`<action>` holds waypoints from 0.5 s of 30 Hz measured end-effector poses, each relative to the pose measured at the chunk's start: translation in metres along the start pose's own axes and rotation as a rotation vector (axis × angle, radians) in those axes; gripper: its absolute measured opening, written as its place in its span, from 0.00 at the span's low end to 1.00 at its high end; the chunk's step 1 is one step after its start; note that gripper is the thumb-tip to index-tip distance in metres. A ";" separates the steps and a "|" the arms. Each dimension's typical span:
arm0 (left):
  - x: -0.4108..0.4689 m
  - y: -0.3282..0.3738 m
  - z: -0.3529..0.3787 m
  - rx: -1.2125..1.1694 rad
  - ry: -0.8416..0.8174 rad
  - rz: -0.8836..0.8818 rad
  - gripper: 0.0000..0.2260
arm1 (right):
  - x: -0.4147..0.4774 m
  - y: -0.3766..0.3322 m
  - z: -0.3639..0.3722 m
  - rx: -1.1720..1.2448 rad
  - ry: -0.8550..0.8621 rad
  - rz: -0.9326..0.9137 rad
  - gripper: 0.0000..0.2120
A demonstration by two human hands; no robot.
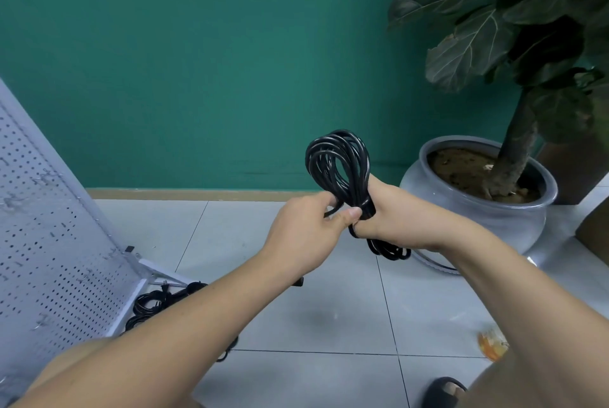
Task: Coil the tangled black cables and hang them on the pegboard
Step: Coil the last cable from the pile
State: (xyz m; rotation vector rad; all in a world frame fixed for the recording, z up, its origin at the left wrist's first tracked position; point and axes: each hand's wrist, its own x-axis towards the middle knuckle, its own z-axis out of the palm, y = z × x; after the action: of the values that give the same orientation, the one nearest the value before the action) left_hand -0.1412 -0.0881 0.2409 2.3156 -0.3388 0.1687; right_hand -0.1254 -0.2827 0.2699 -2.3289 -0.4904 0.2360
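Observation:
A coiled black cable (339, 164) is held upright in front of me, its loops rising above both hands and a lower bend hanging beneath. My right hand (382, 213) grips the bundle round its middle. My left hand (309, 226) pinches a strand of the same cable between thumb and fingers at the bundle's waist. A white pegboard (49, 226) on a stand leans at the far left, with small hooks on it. More black cables (158, 302) lie tangled on the floor at its foot.
A large grey pot (494, 210) with a leafy plant (514, 28) stands at the right against the green wall. Pale floor tiles spread below. An orange scrap (492, 345) lies low right, near a black slipper (445, 391).

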 end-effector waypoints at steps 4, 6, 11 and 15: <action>0.004 0.001 -0.002 -0.007 0.035 -0.023 0.12 | -0.002 0.001 0.000 0.052 -0.011 0.026 0.33; 0.006 0.000 -0.003 -0.027 0.044 -0.060 0.13 | 0.001 0.003 0.008 -0.082 0.065 0.021 0.37; 0.002 0.004 -0.001 0.112 0.006 0.014 0.15 | 0.009 0.010 0.027 -0.196 0.256 0.038 0.21; 0.000 0.007 -0.005 0.386 -0.085 0.184 0.18 | 0.008 0.011 0.027 -0.255 0.383 0.052 0.13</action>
State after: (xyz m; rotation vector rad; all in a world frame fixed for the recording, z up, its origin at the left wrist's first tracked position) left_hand -0.1428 -0.0888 0.2493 2.6757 -0.6087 0.2452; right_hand -0.1239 -0.2697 0.2424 -2.5536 -0.2803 -0.2617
